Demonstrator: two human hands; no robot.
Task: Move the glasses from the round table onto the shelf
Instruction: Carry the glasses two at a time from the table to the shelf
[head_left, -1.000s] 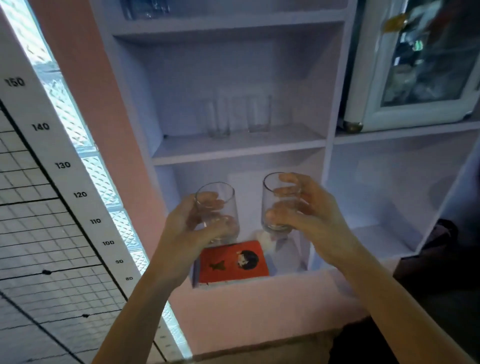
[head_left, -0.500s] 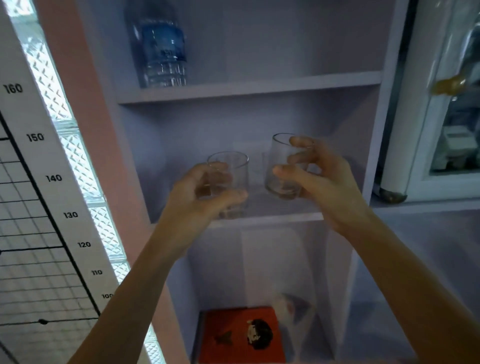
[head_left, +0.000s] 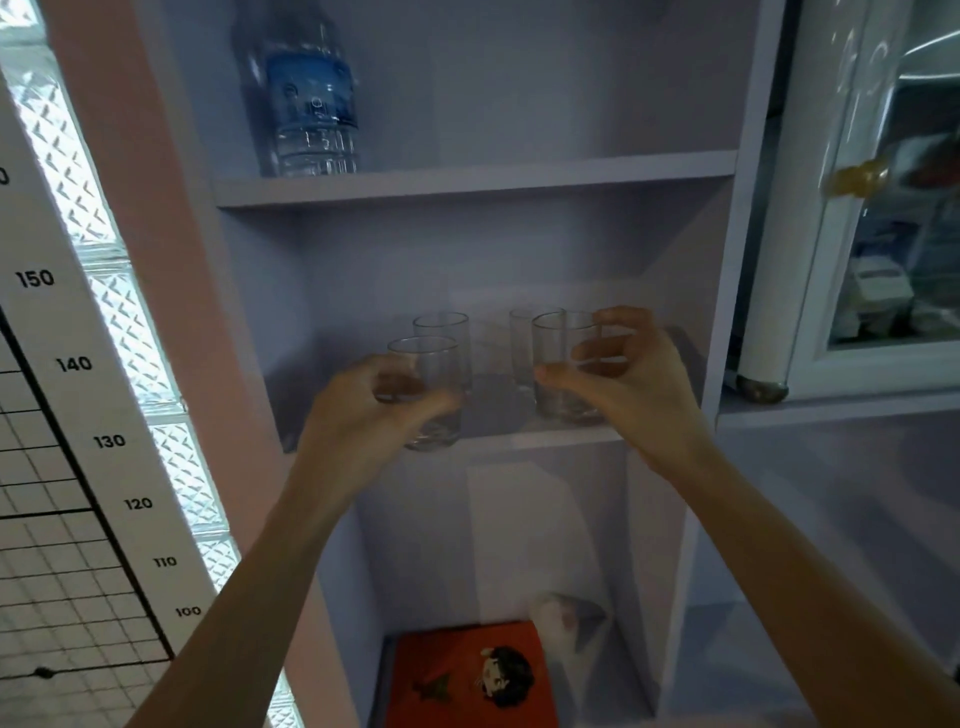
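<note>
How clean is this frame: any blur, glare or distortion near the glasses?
Head view: the window is blown out while the shelf sits in dim shade, so the back glasses barely show; the left hand and its glass are slightly smeared; the wide lens splays the uprights; the cabinet door carries reflections.

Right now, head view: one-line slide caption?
Left hand grips one glass, right hand pinches another glass at the middle shelf front; two more glasses stand behind, water bottle above.
</note>
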